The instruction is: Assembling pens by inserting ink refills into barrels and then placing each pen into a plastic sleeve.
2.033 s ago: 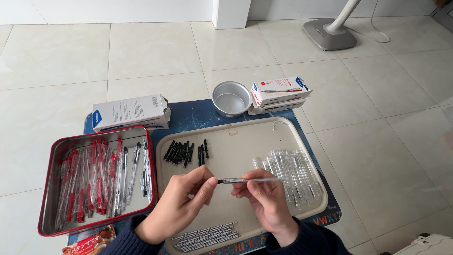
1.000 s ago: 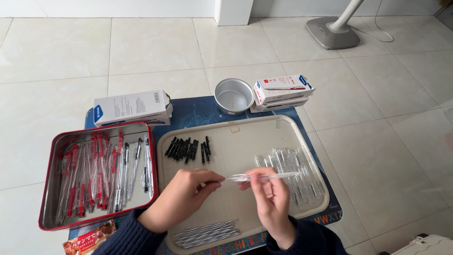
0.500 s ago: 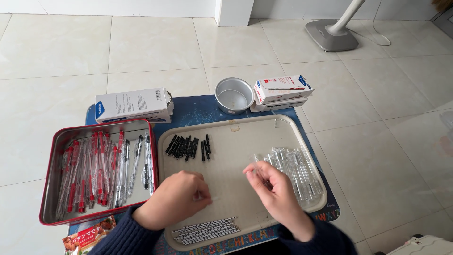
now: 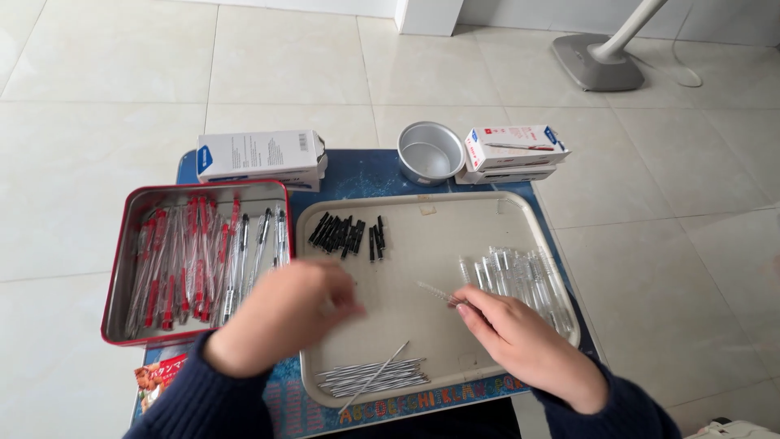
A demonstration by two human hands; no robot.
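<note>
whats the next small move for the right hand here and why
Probably lift the clear barrel pinched at the right hand's fingertips toward the left hand, which hovers blurred over the beige tray; refills and black caps lie within reach.

Tin of pens [image 4: 195, 260] left of the tray [image 4: 422, 223]. In tray: pen caps [image 4: 349, 234] rear left, clear barrels [image 4: 520, 276] right, refills [image 4: 374, 375] front. Behind: box [image 4: 258, 156] left, round pan [image 4: 429, 151] center, stacked boxes [image 4: 512, 153] right.
</note>
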